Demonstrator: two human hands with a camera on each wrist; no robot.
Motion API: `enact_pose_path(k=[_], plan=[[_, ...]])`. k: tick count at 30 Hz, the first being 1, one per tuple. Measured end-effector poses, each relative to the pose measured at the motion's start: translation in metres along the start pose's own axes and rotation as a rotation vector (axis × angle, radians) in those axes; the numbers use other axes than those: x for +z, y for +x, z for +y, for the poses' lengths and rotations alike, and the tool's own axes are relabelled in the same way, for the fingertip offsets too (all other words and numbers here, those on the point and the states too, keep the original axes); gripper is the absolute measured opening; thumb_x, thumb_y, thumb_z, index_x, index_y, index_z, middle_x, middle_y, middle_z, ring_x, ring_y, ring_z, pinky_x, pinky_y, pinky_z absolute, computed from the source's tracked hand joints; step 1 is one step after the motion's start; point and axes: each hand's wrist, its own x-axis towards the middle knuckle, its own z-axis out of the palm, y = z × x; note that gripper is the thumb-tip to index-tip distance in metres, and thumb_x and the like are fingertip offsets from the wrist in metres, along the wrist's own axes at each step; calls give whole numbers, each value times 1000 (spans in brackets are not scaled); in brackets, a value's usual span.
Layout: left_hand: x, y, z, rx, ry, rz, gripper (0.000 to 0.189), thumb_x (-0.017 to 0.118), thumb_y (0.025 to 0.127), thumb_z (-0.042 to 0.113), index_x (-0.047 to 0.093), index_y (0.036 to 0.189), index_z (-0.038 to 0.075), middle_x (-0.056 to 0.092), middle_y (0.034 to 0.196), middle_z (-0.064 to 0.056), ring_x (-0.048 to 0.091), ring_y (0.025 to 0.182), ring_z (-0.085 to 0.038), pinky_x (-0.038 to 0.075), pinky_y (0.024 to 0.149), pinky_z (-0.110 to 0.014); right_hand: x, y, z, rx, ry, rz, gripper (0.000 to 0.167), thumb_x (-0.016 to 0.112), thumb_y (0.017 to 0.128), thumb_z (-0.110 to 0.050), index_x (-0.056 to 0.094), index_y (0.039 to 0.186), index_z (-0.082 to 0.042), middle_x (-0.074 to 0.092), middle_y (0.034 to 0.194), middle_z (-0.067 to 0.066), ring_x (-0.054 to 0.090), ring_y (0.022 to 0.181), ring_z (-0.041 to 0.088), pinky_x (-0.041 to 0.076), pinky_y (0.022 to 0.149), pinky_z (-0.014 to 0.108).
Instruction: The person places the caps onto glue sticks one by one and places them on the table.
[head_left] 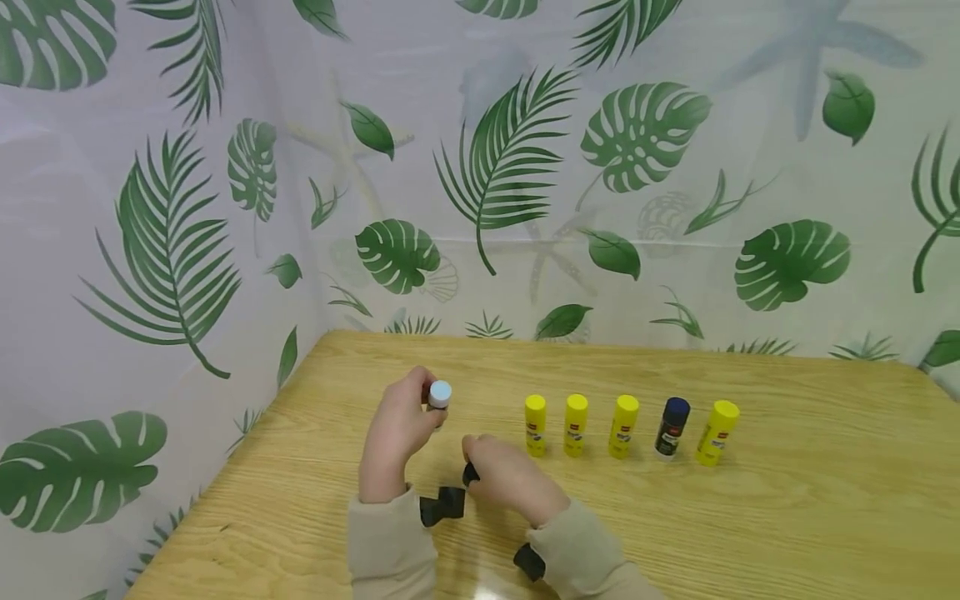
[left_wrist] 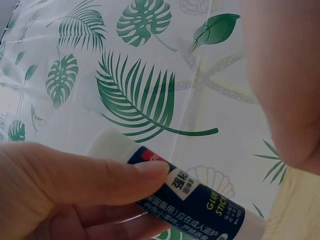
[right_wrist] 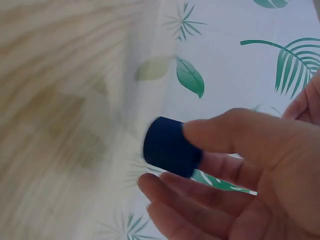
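Observation:
My left hand (head_left: 397, 421) grips a dark blue glue stick (left_wrist: 192, 197) whose cap is off. Its pale top (head_left: 440, 393) points up in the head view, and "GLUE STICK" reads on its label in the left wrist view. Lower and to the right, my right hand (head_left: 510, 475) pinches a dark blue cap (right_wrist: 170, 146) between thumb and fingers, apart from the glue stick. In the right wrist view the other fingers (right_wrist: 185, 195) spread below the cap.
Several glue sticks stand in a row on the wooden table (head_left: 810, 508): yellow ones, such as the leftmost yellow glue stick (head_left: 535, 427), and one dark blue glue stick (head_left: 671, 429). A leaf-patterned cloth (head_left: 525, 167) hangs behind and at the left. Black straps (head_left: 442, 505) sit at both wrists.

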Motion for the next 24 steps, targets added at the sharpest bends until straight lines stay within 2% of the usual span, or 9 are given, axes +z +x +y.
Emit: enact_pose_path(k=[5, 16, 24], plan=[[6, 3, 8, 7, 7, -19, 21, 67, 76, 3, 53, 91, 4, 57, 86, -7, 53, 79, -21, 45, 70, -36, -11, -10, 9, 3, 109, 44, 19, 66, 75, -4, 49, 85, -5, 48, 70, 1, 44, 59, 14, 37, 52, 25], [20, 6, 20, 9, -4, -47, 21, 70, 73, 4, 54, 86, 5, 56, 79, -4, 52, 71, -18, 44, 63, -31, -43, -48, 20, -47, 161, 187, 20, 63, 74, -1, 47, 86, -5, 50, 71, -1, 44, 57, 11, 37, 50, 25], [29, 6, 29, 81, 33, -69, 20, 71, 73, 5, 53, 83, 6, 54, 75, -3, 47, 65, -17, 42, 58, -29, -63, -68, 23, -68, 180, 319, 22, 63, 75, 1, 51, 92, -5, 54, 80, -1, 51, 69, 13, 43, 59, 26]])
